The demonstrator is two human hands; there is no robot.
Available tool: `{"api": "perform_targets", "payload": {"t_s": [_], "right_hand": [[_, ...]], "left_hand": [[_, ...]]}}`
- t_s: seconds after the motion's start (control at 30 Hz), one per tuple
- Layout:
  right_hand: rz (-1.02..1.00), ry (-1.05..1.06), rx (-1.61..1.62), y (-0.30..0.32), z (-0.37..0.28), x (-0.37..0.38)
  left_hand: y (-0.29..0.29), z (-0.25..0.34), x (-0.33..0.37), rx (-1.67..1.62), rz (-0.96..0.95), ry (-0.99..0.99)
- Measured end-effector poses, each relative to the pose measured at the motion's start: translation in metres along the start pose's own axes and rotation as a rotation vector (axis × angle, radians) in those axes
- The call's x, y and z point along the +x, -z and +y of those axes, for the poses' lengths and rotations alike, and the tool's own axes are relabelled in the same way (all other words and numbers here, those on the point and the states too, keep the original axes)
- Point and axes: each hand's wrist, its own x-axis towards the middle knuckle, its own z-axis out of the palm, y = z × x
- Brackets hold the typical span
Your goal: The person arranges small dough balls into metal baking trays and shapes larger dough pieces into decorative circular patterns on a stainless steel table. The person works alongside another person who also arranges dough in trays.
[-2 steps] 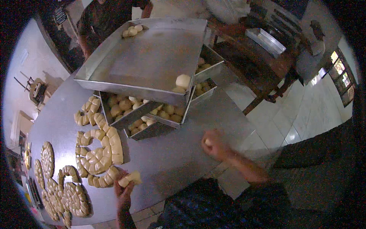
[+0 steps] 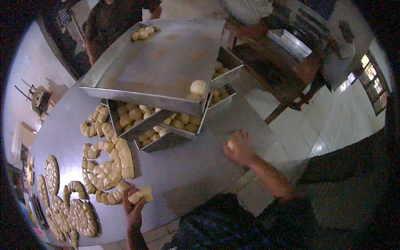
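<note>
My left hand [image 2: 134, 205] pinches a pale piece of dough [image 2: 141, 194] at the near edge of the grey table [image 2: 196, 166], right beside coiled strips of cut dough pieces [image 2: 109, 166]. My right hand [image 2: 238, 146] is cupped around a small dough ball [image 2: 230, 144] on the table's right side. A large metal tray [image 2: 162, 62] sits on top of stacked trays; one round dough ball [image 2: 198, 87] lies near its front right corner and a few more [image 2: 143, 33] at its far corner.
Lower trays [image 2: 137, 125] hold several dough balls. More dough coils [image 2: 68, 208] lie at the table's left end. Other people [image 2: 116, 16] stand behind the trays. A dark wooden table [image 2: 275, 66] with a metal tray [image 2: 289, 43] stands at right, over tiled floor.
My right hand has stayed over the dough ball, with only a slight shift. The left hand still holds its dough piece.
</note>
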Motion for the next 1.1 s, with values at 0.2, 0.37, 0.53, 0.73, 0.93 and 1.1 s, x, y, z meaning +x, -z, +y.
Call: {"api": "perform_targets", "payload": {"t_s": [0.2, 0.37, 0.53, 0.73, 0.93, 1.1], "right_hand": [[0.234, 0.136, 0.261, -0.05, -0.013, 0.034], [0.234, 0.261, -0.119, -0.046, 0.086, 0.038], [-0.064, 0.083, 0.257, -0.031, 0.01, 0.03], [0.182, 0.165, -0.089, -0.049, 0.068, 0.04], [-0.344, -0.161, 0.432, 0.065, 0.061, 0.051], [-0.214, 0.124, 1.005, 0.176, 0.027, 0.145]], "left_hand": [[-0.022, 0.0, 0.013, -0.061, -0.187, 0.089], [-0.03, 0.012, 0.023, -0.013, -0.215, 0.095], [-0.044, 0.007, 0.03, 0.051, -0.273, 0.072], [-0.073, 0.013, 0.038, 0.091, -0.349, 0.116], [-0.047, 0.007, 0.036, 0.13, -0.226, 0.119], [-0.042, 0.002, 0.028, 0.012, -0.17, 0.139]]}}
